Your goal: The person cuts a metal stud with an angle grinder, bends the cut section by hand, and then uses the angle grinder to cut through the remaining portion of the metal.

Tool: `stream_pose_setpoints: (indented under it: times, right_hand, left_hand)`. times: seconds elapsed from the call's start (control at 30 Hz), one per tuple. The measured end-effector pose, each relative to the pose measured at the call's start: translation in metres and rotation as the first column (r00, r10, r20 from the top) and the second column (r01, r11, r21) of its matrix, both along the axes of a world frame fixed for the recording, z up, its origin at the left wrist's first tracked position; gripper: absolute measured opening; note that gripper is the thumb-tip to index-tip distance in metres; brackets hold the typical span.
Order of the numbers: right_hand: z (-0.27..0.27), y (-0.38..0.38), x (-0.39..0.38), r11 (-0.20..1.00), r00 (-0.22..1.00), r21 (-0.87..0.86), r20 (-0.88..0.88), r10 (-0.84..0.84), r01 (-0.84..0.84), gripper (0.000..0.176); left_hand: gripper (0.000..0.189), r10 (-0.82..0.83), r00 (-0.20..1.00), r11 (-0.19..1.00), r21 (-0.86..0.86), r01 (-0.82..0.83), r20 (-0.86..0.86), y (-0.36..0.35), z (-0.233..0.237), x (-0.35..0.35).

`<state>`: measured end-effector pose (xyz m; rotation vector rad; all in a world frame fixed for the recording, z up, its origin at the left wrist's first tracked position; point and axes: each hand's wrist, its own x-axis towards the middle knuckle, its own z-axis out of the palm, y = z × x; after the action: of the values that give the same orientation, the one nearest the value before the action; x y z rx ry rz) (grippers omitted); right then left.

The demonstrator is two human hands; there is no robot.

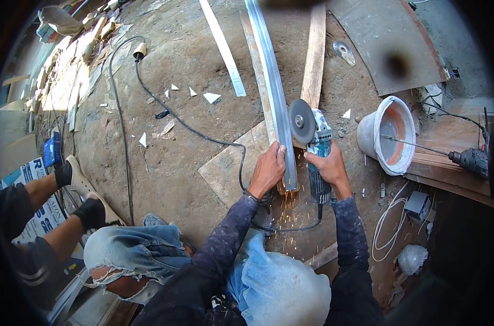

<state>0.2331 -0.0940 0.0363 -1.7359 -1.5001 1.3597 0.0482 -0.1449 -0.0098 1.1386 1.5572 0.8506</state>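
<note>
A long silvery metal profile (pixel 274 76) runs from the top edge down to the middle, lying over a wooden strip. My left hand (pixel 267 169) is closed around the profile near its lower end. To its right my right hand (pixel 329 167) grips a teal angle grinder (pixel 318 182), its body pointing down. The grinder's grey disc (pixel 302 120) is just right of the profile; whether they touch is unclear. Orange sparks (pixel 290 212) spray below the profile's end. A square tile (pixel 220 171) lies beneath the work.
A white bucket (pixel 369 136) stands right, with a drill (pixel 472 162) beside it. Black cables (pixel 182 119) cross the dirt ground. White shards (pixel 211 98) and a wooden plank (pixel 314 49) lie ahead. At left are another person's legs (pixel 46 187).
</note>
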Motion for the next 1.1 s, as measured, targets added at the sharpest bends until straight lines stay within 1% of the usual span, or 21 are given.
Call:
stream_pose_setpoints:
  times: [0.03,0.1,0.17,0.33,0.57,0.63,0.77,0.87,0.93,0.97,1.07,1.1]
  right_hand:
    - [-0.002,0.0,0.0,1.0,1.0,0.024,-0.013,0.003,-0.003,0.046]
    - [0.002,0.0,-0.001,1.0,1.0,0.02,-0.005,0.001,-0.001,0.046]
    - [0.003,0.0,-0.002,1.0,1.0,0.016,0.001,-0.001,0.001,0.046]
    - [0.008,0.001,-0.004,0.998,1.0,-0.058,-0.009,-0.009,0.009,0.048]
    - [-0.004,0.002,-0.001,1.0,1.0,-0.014,0.015,-0.007,0.007,0.047]
    - [-0.004,0.002,-0.001,1.0,0.999,0.0,-0.05,-0.005,0.005,0.035]
    - [0.0,0.005,-0.004,1.0,1.0,-0.008,-0.029,0.01,-0.01,0.035]
    - [-0.004,0.006,-0.003,0.999,0.999,0.037,-0.04,0.02,-0.019,0.035]
    - [-0.004,0.006,-0.003,1.0,0.997,-0.018,-0.078,-0.004,0.003,0.035]
    - [-0.004,0.007,-0.004,1.0,0.997,-0.018,-0.078,-0.003,0.001,0.035]
    - [-0.001,0.008,-0.005,1.0,0.998,0.027,-0.065,0.012,-0.011,0.034]
    - [0.002,0.008,-0.007,0.999,0.999,0.05,-0.033,0.019,-0.017,0.034]
  left_hand:
    - [0.027,0.0,1.0,1.0,0.0,0.0,0.0,0.0,0.0,0.0]
    - [0.027,-0.01,1.0,1.0,-0.025,0.01,0.004,0.001,-0.001,0.0]
    - [0.027,-0.004,1.0,1.0,-0.01,0.004,-0.002,0.0,-0.001,0.0]
    - [0.024,-0.002,1.0,1.0,0.018,0.002,-0.012,0.0,-0.004,0.002]
    - [0.023,0.029,1.0,0.999,0.033,-0.029,-0.002,-0.001,-0.005,0.003]
    - [0.023,0.036,0.999,0.999,0.032,-0.036,0.012,-0.001,-0.004,0.004]
    - [0.023,0.028,1.0,0.999,0.031,-0.028,-0.007,-0.001,-0.004,0.004]
    - [0.023,0.033,0.999,0.998,0.047,-0.032,-0.013,-0.001,-0.004,0.004]
    - [0.023,0.036,0.999,0.998,0.055,-0.036,-0.008,-0.001,-0.005,0.004]
    - [0.023,0.038,0.999,0.998,0.052,-0.038,-0.012,-0.001,-0.006,0.005]
    - [0.023,0.038,0.999,0.998,0.053,-0.037,-0.015,-0.002,-0.009,0.005]
    - [0.023,0.036,0.999,0.998,0.056,-0.035,-0.013,-0.002,-0.009,0.005]
